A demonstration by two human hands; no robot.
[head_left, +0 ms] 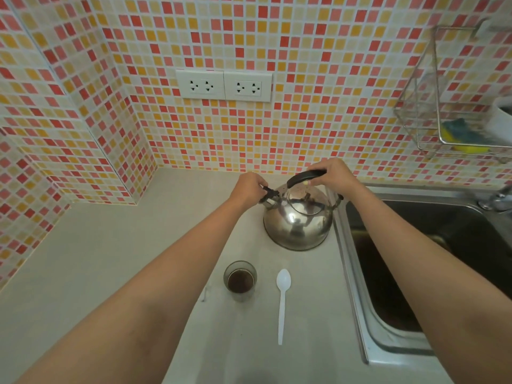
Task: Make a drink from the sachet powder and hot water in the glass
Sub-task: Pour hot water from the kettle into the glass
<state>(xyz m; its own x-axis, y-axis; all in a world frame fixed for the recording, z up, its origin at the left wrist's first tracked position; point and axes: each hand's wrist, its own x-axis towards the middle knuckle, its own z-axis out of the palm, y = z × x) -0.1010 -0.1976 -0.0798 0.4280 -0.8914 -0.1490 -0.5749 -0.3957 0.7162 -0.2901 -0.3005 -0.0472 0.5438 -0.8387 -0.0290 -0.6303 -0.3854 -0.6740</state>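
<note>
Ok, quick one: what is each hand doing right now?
Left hand: fingers pinch the black spout cap of the kettle.
Right hand: grips the kettle handle.

Even, soft warm light, moderately bright, no hard shadows. Kettle (297, 220) shows mirror-like highlights and reflections. Strong wide-angle bend: tile wall (83, 79) lines curve toward the edges. Centre sharp; rack (454, 106) and tap (498, 199) at the right edge are smeared and soft.
</note>
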